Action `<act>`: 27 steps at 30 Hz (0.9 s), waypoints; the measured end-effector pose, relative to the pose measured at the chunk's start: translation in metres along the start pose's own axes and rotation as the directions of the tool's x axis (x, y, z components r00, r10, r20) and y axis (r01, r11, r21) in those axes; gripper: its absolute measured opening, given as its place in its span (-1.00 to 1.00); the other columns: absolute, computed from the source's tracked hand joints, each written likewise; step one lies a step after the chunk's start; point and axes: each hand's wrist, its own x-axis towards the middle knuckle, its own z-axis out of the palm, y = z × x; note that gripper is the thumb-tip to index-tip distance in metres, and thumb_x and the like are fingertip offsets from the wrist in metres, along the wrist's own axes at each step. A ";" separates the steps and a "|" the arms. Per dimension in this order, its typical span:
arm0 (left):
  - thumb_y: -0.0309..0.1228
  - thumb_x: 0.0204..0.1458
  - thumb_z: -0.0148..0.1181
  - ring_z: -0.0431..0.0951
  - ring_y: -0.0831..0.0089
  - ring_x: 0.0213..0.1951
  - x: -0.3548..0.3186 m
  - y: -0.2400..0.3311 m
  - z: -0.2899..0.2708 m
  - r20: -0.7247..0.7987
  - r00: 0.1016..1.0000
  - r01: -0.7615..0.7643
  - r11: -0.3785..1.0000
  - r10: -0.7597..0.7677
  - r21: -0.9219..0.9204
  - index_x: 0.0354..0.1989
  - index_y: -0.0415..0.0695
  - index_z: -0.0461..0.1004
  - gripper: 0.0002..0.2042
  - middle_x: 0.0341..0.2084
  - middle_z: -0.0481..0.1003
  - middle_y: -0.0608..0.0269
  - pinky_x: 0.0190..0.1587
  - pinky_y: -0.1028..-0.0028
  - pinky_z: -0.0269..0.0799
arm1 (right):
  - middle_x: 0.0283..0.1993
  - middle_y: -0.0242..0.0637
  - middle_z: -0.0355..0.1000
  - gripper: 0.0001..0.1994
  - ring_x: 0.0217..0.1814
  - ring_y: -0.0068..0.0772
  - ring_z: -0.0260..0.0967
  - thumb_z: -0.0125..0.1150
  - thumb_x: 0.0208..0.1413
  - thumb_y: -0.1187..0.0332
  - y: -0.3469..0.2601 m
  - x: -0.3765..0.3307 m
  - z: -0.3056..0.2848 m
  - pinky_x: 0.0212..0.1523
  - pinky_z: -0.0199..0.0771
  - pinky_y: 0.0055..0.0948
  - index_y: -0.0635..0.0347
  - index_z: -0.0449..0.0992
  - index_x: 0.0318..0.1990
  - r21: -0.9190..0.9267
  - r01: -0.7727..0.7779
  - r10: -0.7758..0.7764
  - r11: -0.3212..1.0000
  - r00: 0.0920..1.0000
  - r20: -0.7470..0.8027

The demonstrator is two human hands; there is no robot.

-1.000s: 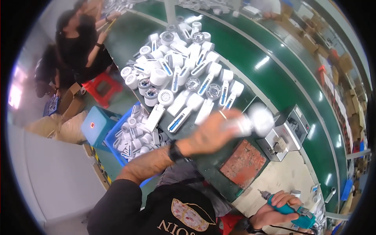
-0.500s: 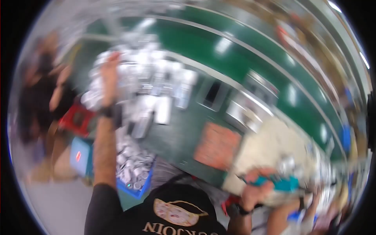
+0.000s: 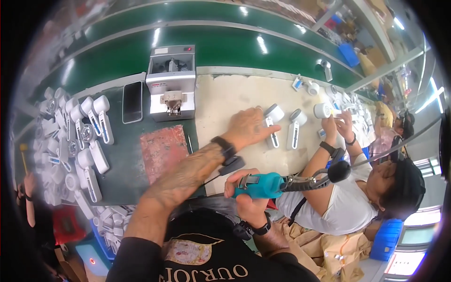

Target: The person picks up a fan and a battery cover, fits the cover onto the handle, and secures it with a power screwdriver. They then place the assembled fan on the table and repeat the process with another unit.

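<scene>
My left hand is over the cream mat, thumb stretched away from the fingers and lying across the neck of a white handheld fan-like device. Its fingertips are beside the round head; a firm grip does not show. A second such device lies just to the right. My right hand, nearer my body, is wrapped round a teal electric screwdriver, which lies sideways with a coiled lead at its right end. A co-worker's hands hold another white device farther right.
A silver screw-feeder machine stands at the back, beside a phone. A worn red pad lies before it. Piled white devices fill the left; a blue bin holds white parts. The co-worker sits close on the right.
My view has swung to the right. My left hand has gone from the white pile to the device on the cream mat. My right hand still holds the electric screwdriver.
</scene>
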 end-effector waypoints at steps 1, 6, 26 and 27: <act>0.28 0.01 0.18 0.61 0.00 -0.18 0.006 0.000 0.016 -0.006 1.000 0.004 1.000 -0.004 -0.003 -0.15 -0.28 0.51 -0.29 -0.29 0.59 -0.05 -0.11 0.20 0.50 | -0.41 -0.20 0.43 -0.33 -0.39 -0.38 0.41 0.46 0.03 -0.09 -0.001 -0.002 -0.003 -0.35 0.44 -0.42 0.42 0.39 -0.06 -0.005 -0.001 0.001 1.000 1.000 -0.001; 0.12 -0.02 0.27 0.59 -0.04 -0.27 0.012 -0.017 0.047 -0.216 0.975 0.039 0.998 -0.048 -0.045 -0.28 -0.19 0.50 -0.48 -0.35 0.58 0.00 -0.17 0.09 0.49 | -0.39 -0.20 0.46 -0.38 -0.40 -0.37 0.43 0.46 0.06 -0.01 -0.002 0.000 -0.018 -0.37 0.44 -0.44 0.42 0.39 -0.05 -0.027 0.030 -0.030 0.999 1.000 -0.004; -0.40 0.00 0.32 0.53 0.08 -0.14 -0.178 -0.099 -0.126 -0.284 0.931 -0.213 0.973 0.229 0.087 -0.13 -0.16 0.55 -0.74 -0.25 0.49 0.12 0.00 0.18 0.45 | -0.44 -0.27 0.38 -0.42 -0.41 -0.38 0.38 0.19 0.26 -0.09 0.032 0.092 0.007 -0.38 0.38 -0.43 0.40 0.40 -0.04 -0.263 0.161 -0.181 0.951 0.982 -0.050; -0.39 0.01 0.32 0.55 0.06 -0.08 -0.183 -0.107 -0.124 -0.291 0.930 -0.201 0.974 0.225 0.108 -0.10 -0.14 0.57 -0.73 -0.21 0.52 0.14 0.12 0.15 0.45 | -0.44 -0.26 0.37 -0.38 -0.43 -0.39 0.35 0.17 0.26 -0.15 0.028 0.089 0.016 -0.39 0.36 -0.43 0.40 0.40 -0.03 -0.228 0.181 -0.200 0.957 0.978 -0.061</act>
